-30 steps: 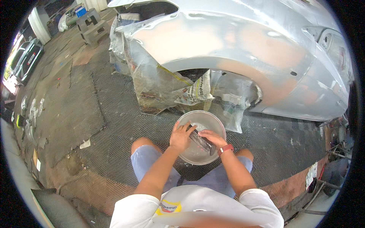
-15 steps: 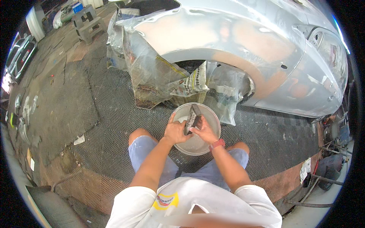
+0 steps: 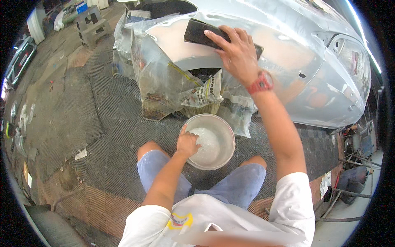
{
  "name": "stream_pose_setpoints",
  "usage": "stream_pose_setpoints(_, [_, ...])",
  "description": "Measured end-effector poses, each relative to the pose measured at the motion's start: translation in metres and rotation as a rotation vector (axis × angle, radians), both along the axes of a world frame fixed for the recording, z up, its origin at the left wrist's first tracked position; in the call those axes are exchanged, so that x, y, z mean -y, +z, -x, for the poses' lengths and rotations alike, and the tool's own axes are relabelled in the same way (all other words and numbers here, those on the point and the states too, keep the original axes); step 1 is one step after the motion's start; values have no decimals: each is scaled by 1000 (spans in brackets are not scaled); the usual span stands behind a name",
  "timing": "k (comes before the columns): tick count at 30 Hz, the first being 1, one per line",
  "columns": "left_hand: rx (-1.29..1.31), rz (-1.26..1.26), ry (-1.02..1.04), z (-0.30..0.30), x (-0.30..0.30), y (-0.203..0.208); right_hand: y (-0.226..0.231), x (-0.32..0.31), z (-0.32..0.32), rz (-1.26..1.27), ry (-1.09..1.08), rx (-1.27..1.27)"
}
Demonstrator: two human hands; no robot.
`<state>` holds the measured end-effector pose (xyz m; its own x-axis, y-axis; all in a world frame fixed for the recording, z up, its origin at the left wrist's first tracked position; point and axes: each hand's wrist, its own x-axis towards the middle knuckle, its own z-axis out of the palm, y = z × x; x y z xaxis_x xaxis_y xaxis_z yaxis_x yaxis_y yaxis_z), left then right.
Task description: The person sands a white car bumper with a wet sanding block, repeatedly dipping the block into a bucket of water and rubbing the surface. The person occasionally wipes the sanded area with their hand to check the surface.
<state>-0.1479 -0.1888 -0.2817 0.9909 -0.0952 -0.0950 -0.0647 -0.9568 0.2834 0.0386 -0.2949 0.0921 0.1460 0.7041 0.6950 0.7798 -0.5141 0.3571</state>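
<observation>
My right hand (image 3: pixel 240 55) is closed over a long dark sanding block (image 3: pixel 201 35) and reaches up to the silvery car body panel (image 3: pixel 284 57). The block lies across the panel above the wheel arch, over a pinkish filler patch; the hand hides its middle. Low in front of me, my left hand (image 3: pixel 188 143) rests at the left rim of a round whitish bucket (image 3: pixel 231 153). Its fingers are bent at the rim, one stretched along it. Cloudy water (image 3: pixel 205 144) fills the bottom of the bucket, which stands between my knees.
Plastic sheeting and newspaper (image 3: pixel 201 96) hang around the wheel arch, just beyond the bucket. Dark ribbed matting (image 3: pixel 119 127) covers the floor. A grey step stool (image 3: pixel 90 26) stands far left. Metal tubing (image 3: pixel 349 193) and clutter lie at the right.
My right hand has lifted the sanding block out of the bucket and carried it up and forward onto the car panel. My left hand has let go of the block and stays at the bucket.
</observation>
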Motion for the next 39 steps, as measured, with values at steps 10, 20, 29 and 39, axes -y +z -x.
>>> stream_pose_setpoints(10, [47, 69, 33, -1, 1, 0, -11, -26, -64, 44, 147, 47])
stream_pose_setpoints(20, [157, 144, 59, -2, -1, -4, 15, 34, -59, 199, 131, 118])
stream_pose_setpoints(29, [103, 128, 46, 1, -2, -3, -1, 51, -57, 271, 224, 147])
stream_pose_setpoints(39, [94, 91, 27, 4, -1, -6, 28, -22, -81, 202, 112, 240])
